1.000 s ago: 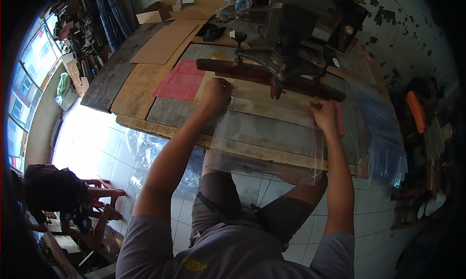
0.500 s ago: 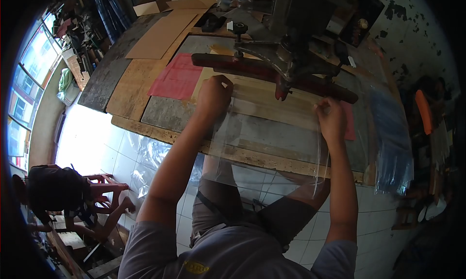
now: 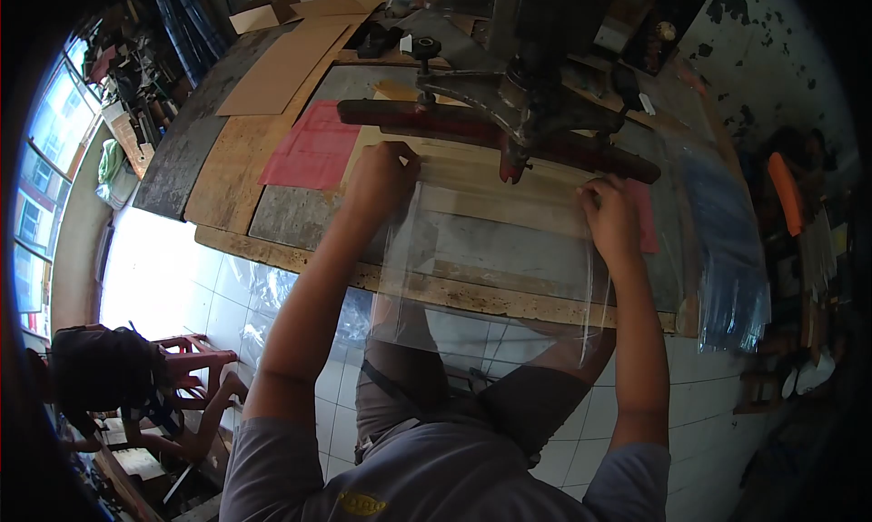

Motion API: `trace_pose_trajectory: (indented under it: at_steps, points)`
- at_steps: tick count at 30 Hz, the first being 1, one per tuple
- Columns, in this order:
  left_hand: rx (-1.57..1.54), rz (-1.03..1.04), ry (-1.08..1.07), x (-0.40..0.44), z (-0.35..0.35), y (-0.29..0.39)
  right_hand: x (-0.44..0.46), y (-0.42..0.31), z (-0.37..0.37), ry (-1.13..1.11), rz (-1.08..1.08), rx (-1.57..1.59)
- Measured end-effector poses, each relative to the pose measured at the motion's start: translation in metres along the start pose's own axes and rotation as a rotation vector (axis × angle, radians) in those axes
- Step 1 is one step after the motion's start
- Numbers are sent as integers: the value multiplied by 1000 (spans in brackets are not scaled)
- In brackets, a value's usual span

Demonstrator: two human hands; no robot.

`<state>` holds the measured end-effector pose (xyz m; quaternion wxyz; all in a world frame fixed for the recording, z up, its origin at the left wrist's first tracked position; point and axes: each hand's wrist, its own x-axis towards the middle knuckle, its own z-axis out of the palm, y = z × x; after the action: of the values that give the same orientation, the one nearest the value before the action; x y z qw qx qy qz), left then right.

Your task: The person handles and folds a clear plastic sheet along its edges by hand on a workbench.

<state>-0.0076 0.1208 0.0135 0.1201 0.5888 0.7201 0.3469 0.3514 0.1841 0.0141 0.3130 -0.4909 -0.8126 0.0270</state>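
A clear plastic sheet (image 3: 490, 277) stretches between my two hands and hangs over the front edge of the worktable. My left hand (image 3: 383, 179) pinches its far left corner, fingers closed. At the far right corner, my right hand (image 3: 610, 215) is closed on the same sheet. Just beyond both hands runs the dark red bar (image 3: 436, 123) of a heavy press machine (image 3: 536, 86), raised above the table. Under the bar lies a tan sheet (image 3: 481, 215) on the grey table plate. Pink sheets (image 3: 313, 145) stick out on either side of it.
Cardboard pieces (image 3: 277, 77) lie at the back left of the table. A stack of clear plastic (image 3: 727, 250) drapes over the right edge. Another person (image 3: 104, 377) sits low at the left, near a red stool (image 3: 200, 359). More clear plastic (image 3: 263, 318) hangs below the table's left front.
The camera view has shifted slightly, so the table and press appear a little further left. Both hands keep hold of the plastic sheet in nearly the same place by the bar.
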Motion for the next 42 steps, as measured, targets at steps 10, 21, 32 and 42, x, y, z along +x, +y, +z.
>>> trace_pose_trajectory:
  at_steps: [10,21,32,42]
  points:
    - [-82,83,-97,-7,-12,-1,-6,4,-22,-199,72,88]
    - [-207,-38,48,-47,-24,18,-32,10,-30,-182,271,432]
    - [-733,-95,192,-120,-47,31,-89,-58,-86,13,190,941]
    - [-820,77,382,-136,-71,46,-87,-81,-122,56,12,807]
